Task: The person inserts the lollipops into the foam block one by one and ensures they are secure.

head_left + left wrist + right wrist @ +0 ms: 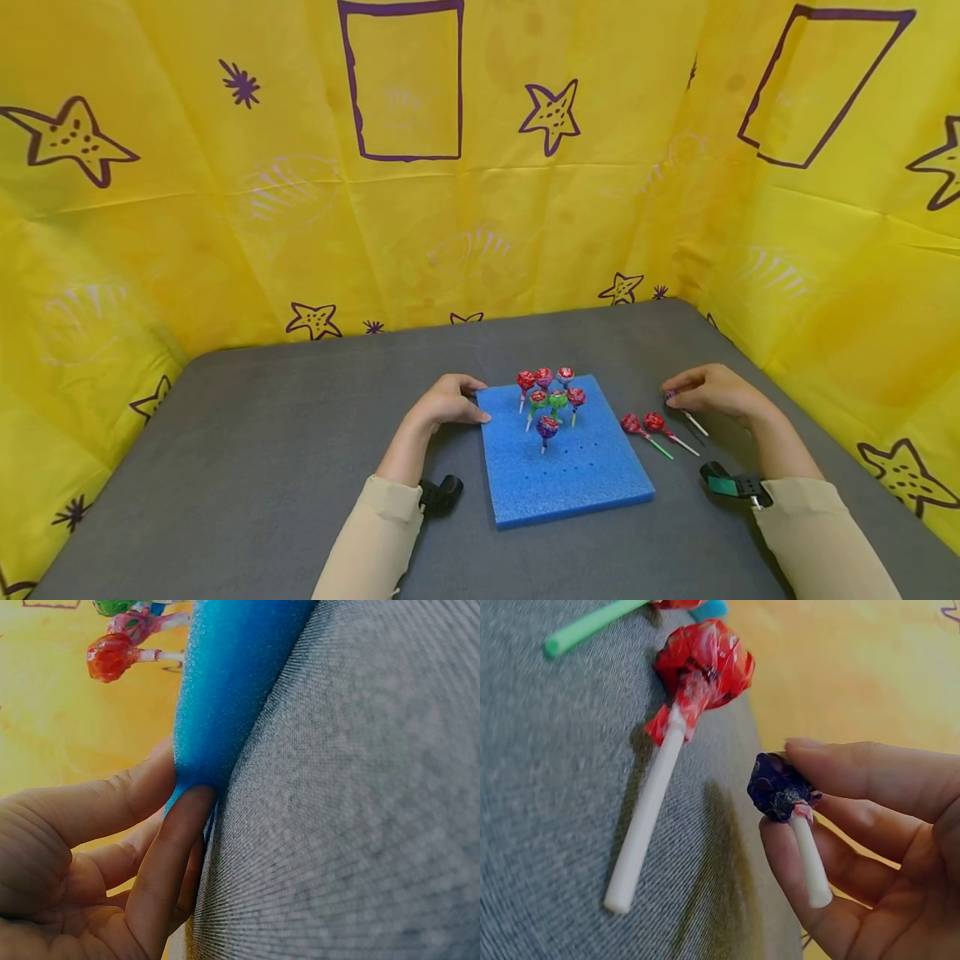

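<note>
So, near to far:
Sleeves: two tan sleeves come in from the bottom, each with a small dark camera clip beside the wrist.
Desk: the desk (262, 433) is gray and soft like cloth.
Blue foam board: the blue foam board (566, 467) lies flat on the desk between the two hands, and it has rows of little holes.
Left hand: the left hand (447, 402) pinches the far left corner of the blue foam board. The wrist view shows the thumb and a finger squeezing the foam edge.
Loose red lollipops: two loose red lollipops (647, 427) lie on the desk just to the right of the board, one with a green stick and one with a white stick.
Right hand: the right hand (712, 392) holds a purple lollipop (781, 788) between the thumb and fingers, just above the desk, near the loose red ones.
Standing lollipops: the standing lollipops (549, 398) stick up from the far part of the board, red, green and purple, close together.
Yellow cloth: the yellow cloth (225, 208) with purple stars hangs all around behind the desk.
</note>
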Tool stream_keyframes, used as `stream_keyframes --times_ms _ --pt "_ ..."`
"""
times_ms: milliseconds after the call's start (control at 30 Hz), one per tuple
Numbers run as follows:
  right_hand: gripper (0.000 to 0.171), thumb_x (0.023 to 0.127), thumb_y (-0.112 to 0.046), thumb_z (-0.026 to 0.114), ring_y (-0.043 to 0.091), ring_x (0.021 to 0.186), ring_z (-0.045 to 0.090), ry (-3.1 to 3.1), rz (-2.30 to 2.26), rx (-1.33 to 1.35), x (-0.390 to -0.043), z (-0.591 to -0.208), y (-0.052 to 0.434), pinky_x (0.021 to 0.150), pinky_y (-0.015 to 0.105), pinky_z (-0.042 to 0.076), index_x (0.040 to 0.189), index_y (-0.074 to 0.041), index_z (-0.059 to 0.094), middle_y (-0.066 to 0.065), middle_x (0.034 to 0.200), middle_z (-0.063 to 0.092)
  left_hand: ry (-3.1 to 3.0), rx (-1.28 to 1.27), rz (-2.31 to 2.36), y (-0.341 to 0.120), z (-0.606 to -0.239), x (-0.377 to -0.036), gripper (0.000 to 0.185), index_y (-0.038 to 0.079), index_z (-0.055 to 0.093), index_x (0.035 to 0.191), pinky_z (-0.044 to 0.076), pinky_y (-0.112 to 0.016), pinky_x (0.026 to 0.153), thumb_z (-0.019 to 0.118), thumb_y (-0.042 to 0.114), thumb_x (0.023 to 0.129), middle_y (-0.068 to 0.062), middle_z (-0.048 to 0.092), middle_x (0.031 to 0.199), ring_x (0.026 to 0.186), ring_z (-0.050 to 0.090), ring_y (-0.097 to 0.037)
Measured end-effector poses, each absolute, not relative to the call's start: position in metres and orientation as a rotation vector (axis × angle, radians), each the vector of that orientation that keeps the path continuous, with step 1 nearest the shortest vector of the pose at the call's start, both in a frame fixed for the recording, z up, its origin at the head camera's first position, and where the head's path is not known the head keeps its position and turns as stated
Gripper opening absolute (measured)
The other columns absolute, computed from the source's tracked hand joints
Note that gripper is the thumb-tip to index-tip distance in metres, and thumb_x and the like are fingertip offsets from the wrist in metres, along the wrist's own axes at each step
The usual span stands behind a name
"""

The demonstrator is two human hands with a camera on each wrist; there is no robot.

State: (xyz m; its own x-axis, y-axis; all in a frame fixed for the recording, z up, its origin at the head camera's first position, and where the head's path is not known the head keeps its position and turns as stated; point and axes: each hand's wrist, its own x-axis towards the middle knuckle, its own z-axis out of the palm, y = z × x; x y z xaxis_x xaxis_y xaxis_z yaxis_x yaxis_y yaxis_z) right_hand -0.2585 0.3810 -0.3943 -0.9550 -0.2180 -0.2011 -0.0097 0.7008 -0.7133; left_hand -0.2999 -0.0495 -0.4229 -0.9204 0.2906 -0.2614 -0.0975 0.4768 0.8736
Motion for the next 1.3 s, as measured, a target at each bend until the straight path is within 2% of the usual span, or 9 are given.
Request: stream_keyframes --times_ms 267,567,833,933,1167,1300 --pt "0.044 0.09 -0.022 0.071 0.011 0.089 0.067 2.71 -1.147 -0.184 -0.256 -0.386 0.373 0.077 0.023 0.057 0.123 0.006 0.065 0.023 0.119 0.068 2.354 0.164 1.428 -0.049 -0.424 -0.3 0.048 0.002 0.067 0.122 0.059 -0.03 0.076 0.083 0.005 0.076 -0.017 0.063 0.115 0.088 0.064 -0.017" --pt "0.045 0.089 -0.023 0.072 0.012 0.091 0.063 2.762 -1.189 -0.199 -0.254 -0.377 0.363 0.08 0.025 0.054 0.125 0.003 0.064 0.02 0.118 0.069 2.339 0.165 1.448 -0.048 -0.425 -0.301 0.048 0.002 0.067 0.121 0.059 -0.03 0.075 0.083 0.003 0.076 -0.017 0.064 0.112 0.085 0.064 -0.015" --pt "0.045 0.089 -0.025 0.072 0.009 0.094 0.063 2.774 -1.252 -0.207 -0.255 -0.368 0.354 0.083 0.02 0.052 0.127 -0.001 0.064 0.018 0.122 0.067 2.33 0.171 1.454 -0.049 -0.425 -0.301 0.048 0.002 0.067 0.121 0.059 -0.03 0.077 0.083 0.004 0.076 -0.017 0.063 0.113 0.086 0.064 -0.016" --pt "0.046 0.089 -0.027 0.073 0.006 0.094 0.064 2.757 -1.303 -0.225 -0.256 -0.365 0.35 0.083 0.019 0.052 0.127 -0.003 0.064 0.012 0.119 0.069 2.322 0.171 1.461 -0.049 -0.426 -0.301 0.048 0.002 0.067 0.121 0.06 -0.031 0.076 0.083 0.003 0.076 -0.017 0.064 0.113 0.086 0.064 -0.016" --pt "0.047 0.088 -0.028 0.075 0.003 0.094 0.066 2.725 -1.453 -0.252 -0.255 -0.359 0.34 0.084 0.018 0.053 0.126 -0.003 0.064 -0.017 0.104 0.071 2.331 0.162 1.449 -0.048 -0.425 -0.301 0.048 0.002 0.067 0.121 0.06 -0.031 0.077 0.083 0.004 0.076 -0.017 0.064 0.113 0.086 0.064 -0.016" --pt "0.048 0.088 -0.025 0.075 0.003 0.094 0.067 2.7 -1.524 -0.285 -0.254 -0.356 0.332 0.084 0.017 0.053 0.126 0.001 0.063 -0.023 0.101 0.07 2.342 0.158 1.442 -0.048 -0.425 -0.301 0.048 0.002 0.067 0.121 0.06 -0.031 0.077 0.083 0.004 0.076 -0.017 0.064 0.113 0.087 0.064 -0.016"
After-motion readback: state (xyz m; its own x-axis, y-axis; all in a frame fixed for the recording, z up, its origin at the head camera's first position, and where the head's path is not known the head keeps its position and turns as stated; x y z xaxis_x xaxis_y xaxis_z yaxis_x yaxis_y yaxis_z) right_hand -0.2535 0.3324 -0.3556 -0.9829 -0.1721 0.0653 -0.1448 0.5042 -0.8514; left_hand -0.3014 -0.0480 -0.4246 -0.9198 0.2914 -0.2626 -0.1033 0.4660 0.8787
